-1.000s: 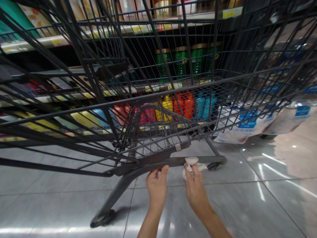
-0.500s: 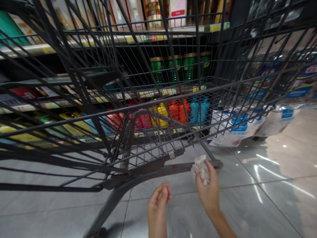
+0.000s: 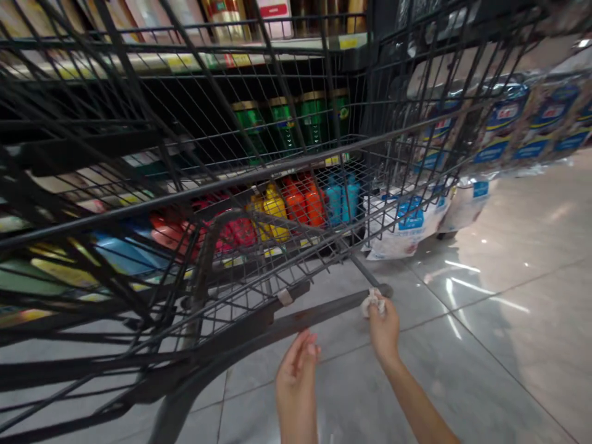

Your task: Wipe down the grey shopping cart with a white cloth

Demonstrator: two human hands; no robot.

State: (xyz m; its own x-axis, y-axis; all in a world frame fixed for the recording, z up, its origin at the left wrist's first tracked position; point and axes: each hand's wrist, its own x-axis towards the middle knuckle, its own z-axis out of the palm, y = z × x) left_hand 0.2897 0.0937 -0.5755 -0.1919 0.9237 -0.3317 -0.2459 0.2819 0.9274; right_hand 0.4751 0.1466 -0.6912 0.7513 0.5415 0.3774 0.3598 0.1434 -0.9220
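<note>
My right hand (image 3: 385, 325) is closed round a crumpled whitish cloth (image 3: 372, 303). The cloth rests against the front end of the grey lower frame bar (image 3: 324, 310) of a shopping cart. To its left, my left hand (image 3: 298, 364) hovers below the same bar with fingers loosely bent, a small gap to the thumb, and nothing visible in it. The dark wire basket of the shopping cart (image 3: 259, 179) spans the view above both hands.
Behind the cart stand shelves with green lidded jars (image 3: 314, 120) and yellow (image 3: 276, 213), orange (image 3: 315, 203) and blue bottles (image 3: 350, 198). White plastic packs (image 3: 398, 228) hang low on the right. Grey glossy tiles (image 3: 444, 351) form the floor.
My right hand has brought the cloth onto the bar's end. My left hand's fingers have loosened slightly. The view has shifted, so cart and shelves appear further left.
</note>
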